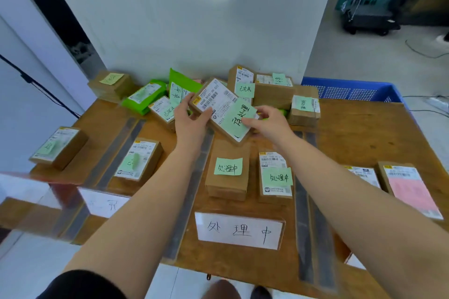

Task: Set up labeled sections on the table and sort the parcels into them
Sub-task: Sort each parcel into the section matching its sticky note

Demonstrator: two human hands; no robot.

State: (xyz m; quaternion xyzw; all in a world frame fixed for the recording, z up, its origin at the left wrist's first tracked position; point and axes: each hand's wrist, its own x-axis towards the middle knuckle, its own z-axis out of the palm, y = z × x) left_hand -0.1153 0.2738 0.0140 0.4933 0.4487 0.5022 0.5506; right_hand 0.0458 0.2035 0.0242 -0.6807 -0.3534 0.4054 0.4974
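Sitting nearest, at the table (364, 133) front edge: a white sign (239, 230) reading 处理中, flanked by dark tape strips (307, 213) marking off sections. Lying just behind the sign, inside the middle section: two boxes (228, 168) side by side, each carrying a green note. Being held above them, tilted, clear of the table: a flat parcel (222, 108) with a white shipping label and a green note (239, 116). Gripping its left edge, left hand (192, 119) with fingers curled round it; pinching its right edge beside the note, right hand (268, 121). Waiting unsorted at the back against the white panel: more boxes and green pouches (143, 96), crowded and overlapping. Resting already in the side sections: two boxes on the left, two flat parcels on the right, one with a pink sheet (410, 192). Probably checking the note before choosing a section. Risking a misread, the handwriting being loose and seen at an angle, so landing the parcel in the wrong section. Risking too a loosened note peeling off under the right fingers, leaving the parcel unmarked. Possibly nudging the middle boxes across a strip while lowering, blurring the boundary.
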